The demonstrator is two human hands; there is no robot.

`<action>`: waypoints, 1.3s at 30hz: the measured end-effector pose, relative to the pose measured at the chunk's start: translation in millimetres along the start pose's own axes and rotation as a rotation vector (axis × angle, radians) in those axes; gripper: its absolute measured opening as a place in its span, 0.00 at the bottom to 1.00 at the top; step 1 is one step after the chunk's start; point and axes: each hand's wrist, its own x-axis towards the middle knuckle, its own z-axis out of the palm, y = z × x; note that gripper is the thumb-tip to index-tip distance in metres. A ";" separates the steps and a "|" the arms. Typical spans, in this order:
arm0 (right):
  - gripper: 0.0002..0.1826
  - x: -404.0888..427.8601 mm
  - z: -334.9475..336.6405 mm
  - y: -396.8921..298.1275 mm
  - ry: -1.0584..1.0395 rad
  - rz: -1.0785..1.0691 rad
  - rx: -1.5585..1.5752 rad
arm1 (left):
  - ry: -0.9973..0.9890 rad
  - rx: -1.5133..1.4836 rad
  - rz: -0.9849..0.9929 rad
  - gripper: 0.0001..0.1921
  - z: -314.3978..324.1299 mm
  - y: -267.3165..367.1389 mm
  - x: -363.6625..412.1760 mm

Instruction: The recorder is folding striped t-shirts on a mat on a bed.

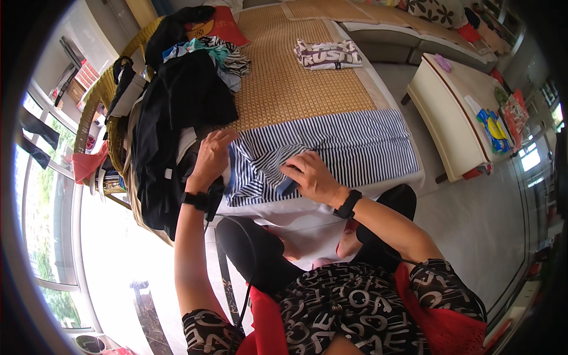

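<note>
A navy-and-white striped shirt (355,146) lies spread along the near side of a bed or couch covered with a woven mat (284,75). Its left end has blue trim and is bunched into folds. My left hand (212,153) is at the shirt's upper left corner, fingers bent down onto the fabric edge. Part of that grasp is hidden under the hand. With my right hand (314,176) I hold a gathered piece of the shirt by its dark blue cuff (287,187), a little above the rest of the cloth. Both wrists wear black bands.
Black clothing (195,88) and mixed garments (222,55) are heaped at the left against a wicker chair (95,106). A folded printed shirt (328,54) rests farther back on the mat. At the right stands a cream table (448,102) carrying colourful packets (492,128).
</note>
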 end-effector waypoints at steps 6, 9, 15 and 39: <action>0.23 4.1 -7.4 5.8 -0.112 -0.033 0.135 | -0.067 0.061 0.044 0.20 36.6 -37.0 3.2; 0.25 9.9 -17.3 9.3 -0.099 0.050 0.229 | -0.039 -0.077 -0.059 0.17 43.1 -56.1 3.0; 0.16 20.8 -7.4 47.5 0.078 0.683 0.590 | 0.111 -0.047 -0.157 0.11 52.4 -60.2 1.6; 0.13 19.0 -3.8 100.5 0.065 0.584 0.004 | 0.117 -0.058 -0.060 0.12 46.4 31.0 29.1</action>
